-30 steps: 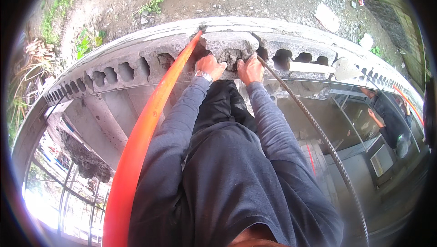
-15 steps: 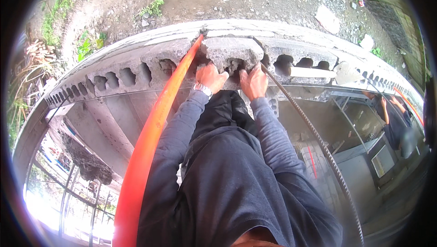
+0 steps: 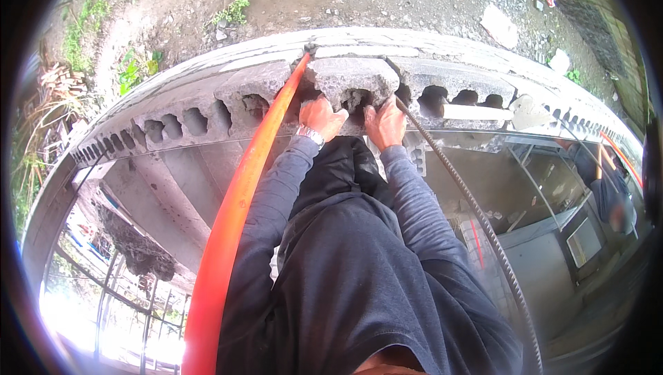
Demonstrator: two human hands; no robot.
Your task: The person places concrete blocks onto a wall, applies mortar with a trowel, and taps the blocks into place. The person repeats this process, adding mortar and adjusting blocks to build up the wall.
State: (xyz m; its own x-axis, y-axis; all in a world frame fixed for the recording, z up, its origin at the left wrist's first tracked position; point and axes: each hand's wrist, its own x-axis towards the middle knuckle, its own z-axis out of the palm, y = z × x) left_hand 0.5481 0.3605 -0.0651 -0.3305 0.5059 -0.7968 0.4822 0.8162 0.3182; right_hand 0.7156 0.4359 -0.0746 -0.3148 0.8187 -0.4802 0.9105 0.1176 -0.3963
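Observation:
A grey hollow concrete block [image 3: 353,74] sits in the top course of the wall, between an orange pipe [image 3: 252,175] and a ribbed steel bar [image 3: 476,209]. My left hand [image 3: 322,118], with a metal-band watch on its wrist, is closed on the block's near left side. Gripping the near right side is my right hand [image 3: 387,125], close beside the steel bar. The fingertips of both hands are partly hidden in the block's rough hollows. Out of the wall's top rises the pipe, which passes in front of my left sleeve.
More hollow blocks [image 3: 197,121] run along the wall to both sides. A trowel blade [image 3: 530,112] lies on the blocks at right. Another person [image 3: 611,199] is at the far right. Stony ground [image 3: 290,2] lies beyond the wall, and metal bars [image 3: 146,313] stand at lower left.
My hands keep the same hold on the block. The view has shifted slightly, and the person at far right has changed arm position.

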